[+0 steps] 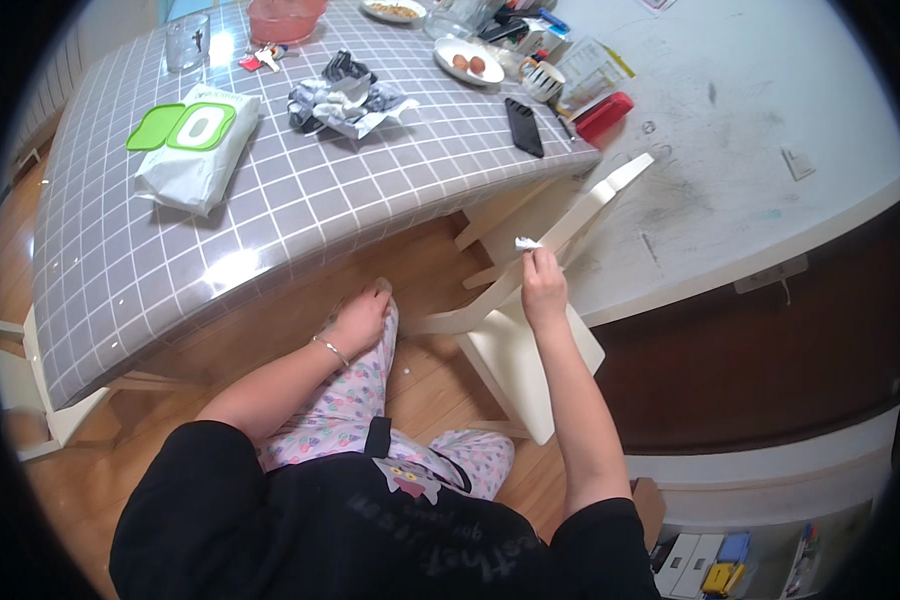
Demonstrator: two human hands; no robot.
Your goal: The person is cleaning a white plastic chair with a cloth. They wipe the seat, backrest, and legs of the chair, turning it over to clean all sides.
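Observation:
My right hand [544,289] pinches a small crumpled white wipe [526,244] beside the back rail of a white wooden chair [487,300]. Whether the wipe touches the rail is hard to tell. My left hand [360,319] hangs over my patterned trouser leg, below the table edge, with its fingers bent downward; what is under them is hidden. On the grey checked tablecloth [285,195] lies a white wipes pack [202,172] with its green lid [157,126] flipped up. Crumpled grey-and-white material [349,97] sits to the right of the pack.
A black smartphone [524,127], a red case [604,118] and a white plate [457,71] with two brown round items lie at the table's right. Keys [268,58], a glass mug [187,45] and a pink basin [285,21] stand farther back. A scuffed white wall [720,150] borders the chair.

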